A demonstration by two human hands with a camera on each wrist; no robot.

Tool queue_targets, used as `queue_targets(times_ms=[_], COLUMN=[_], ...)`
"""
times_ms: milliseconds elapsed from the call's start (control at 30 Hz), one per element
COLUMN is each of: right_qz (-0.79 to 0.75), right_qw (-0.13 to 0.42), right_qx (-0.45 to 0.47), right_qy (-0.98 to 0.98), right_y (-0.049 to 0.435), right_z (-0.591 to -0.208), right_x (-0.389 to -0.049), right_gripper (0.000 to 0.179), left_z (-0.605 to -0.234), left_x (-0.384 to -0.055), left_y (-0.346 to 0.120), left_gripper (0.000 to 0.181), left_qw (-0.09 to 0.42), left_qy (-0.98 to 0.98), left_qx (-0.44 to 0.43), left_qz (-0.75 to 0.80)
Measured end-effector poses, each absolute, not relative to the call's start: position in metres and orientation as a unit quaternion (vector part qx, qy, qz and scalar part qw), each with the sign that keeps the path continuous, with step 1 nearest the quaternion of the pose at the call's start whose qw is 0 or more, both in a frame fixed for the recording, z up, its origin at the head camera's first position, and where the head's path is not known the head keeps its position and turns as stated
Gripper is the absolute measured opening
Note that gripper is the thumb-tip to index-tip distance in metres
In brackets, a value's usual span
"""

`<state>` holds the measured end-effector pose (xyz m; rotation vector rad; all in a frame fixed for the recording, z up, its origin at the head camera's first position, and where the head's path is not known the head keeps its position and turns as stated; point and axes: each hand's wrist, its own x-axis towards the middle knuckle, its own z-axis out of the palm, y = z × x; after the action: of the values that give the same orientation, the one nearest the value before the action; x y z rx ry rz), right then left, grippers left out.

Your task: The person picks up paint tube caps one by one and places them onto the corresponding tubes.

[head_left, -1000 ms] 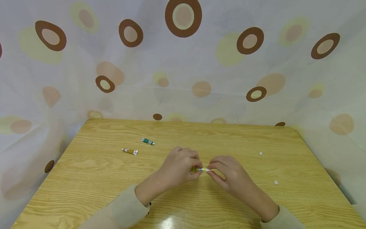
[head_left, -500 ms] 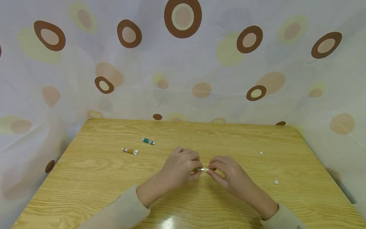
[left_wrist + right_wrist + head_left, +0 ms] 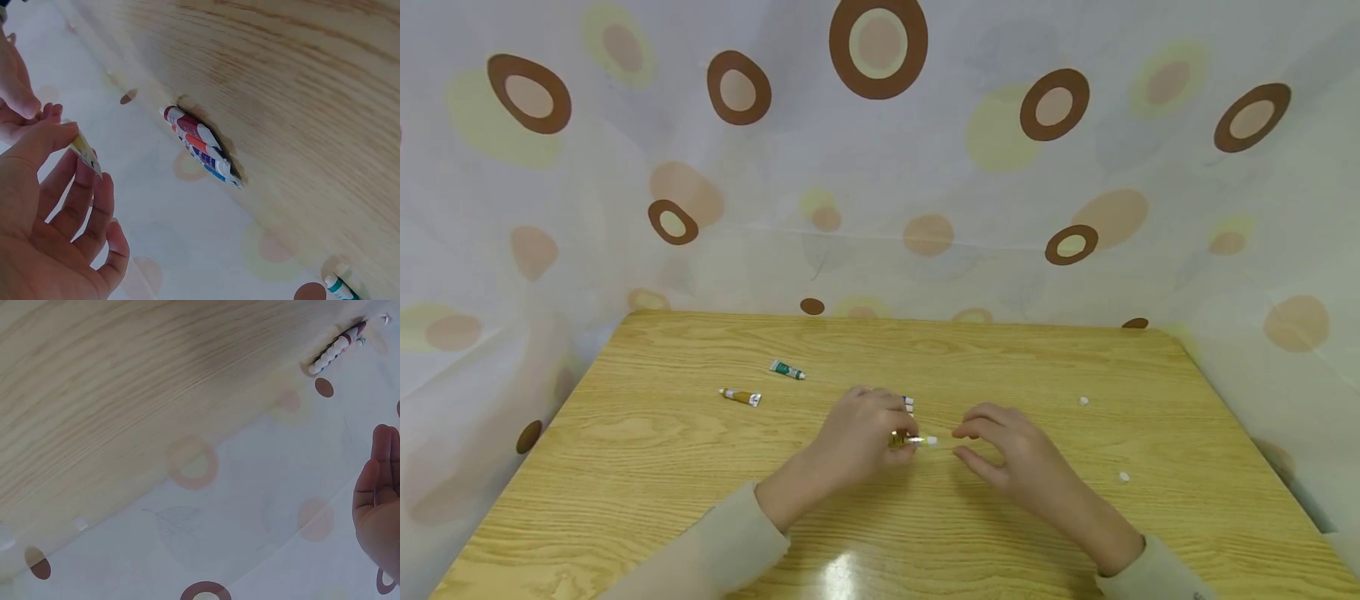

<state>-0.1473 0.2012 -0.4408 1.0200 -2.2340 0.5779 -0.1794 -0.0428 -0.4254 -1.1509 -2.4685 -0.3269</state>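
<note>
My left hand (image 3: 863,435) pinches a small yellow paint tube (image 3: 85,152) between thumb and fingers, above the middle of the table. The tube's white-capped end (image 3: 932,441) points right, toward my right hand (image 3: 1011,454). That hand stands just apart from the cap, thumb and fingers spread with nothing between them. Beyond the left hand, a row of several paint tubes (image 3: 199,145) lies side by side, dark red, orange, purple and blue. In the head view my left hand hides most of this row.
At the left of the wooden table (image 3: 647,467) lie a green paint tube (image 3: 787,370) and an ochre paint tube (image 3: 741,397). Two small white pieces (image 3: 1084,402) lie at the right. A patterned curtain (image 3: 880,167) stands round the table's back and sides.
My right hand has let go of the tube's white end and moved slightly right. My left hand has shifted a little left with the yellow tube, uncovering ends of the row behind.
</note>
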Motion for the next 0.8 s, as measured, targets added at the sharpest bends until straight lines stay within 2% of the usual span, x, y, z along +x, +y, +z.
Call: queue_targets(times_ms=[167, 400, 567, 800], right_qz=[0.221, 0.221, 0.226, 0.223], right_qw=[0.311, 0.323, 0.334, 0.329], right_qx=[0.382, 0.383, 0.392, 0.371], right_qy=[-0.841, -0.837, -0.827, -0.84], right_y=[0.208, 0.217, 0.225, 0.244], right_z=[-0.443, -0.447, -0.451, -0.455], right_x=[-0.146, -0.146, -0.149, -0.144], right_gripper=[0.028, 0.01, 0.014, 0.04], left_z=[-0.431, -0.436, -0.439, -0.446], left_x=[-0.184, -0.188, -0.19, -0.195], left_y=[-0.046, -0.048, -0.049, -0.05], left_gripper=[0.009, 0.007, 0.005, 0.009], left_qw=[0.18, 0.154, 0.123, 0.113], left_qy=[-0.891, -0.898, -0.905, -0.907], left_qx=[-0.398, -0.391, -0.384, -0.382], left_qz=[-0.127, -0.131, -0.138, -0.138])
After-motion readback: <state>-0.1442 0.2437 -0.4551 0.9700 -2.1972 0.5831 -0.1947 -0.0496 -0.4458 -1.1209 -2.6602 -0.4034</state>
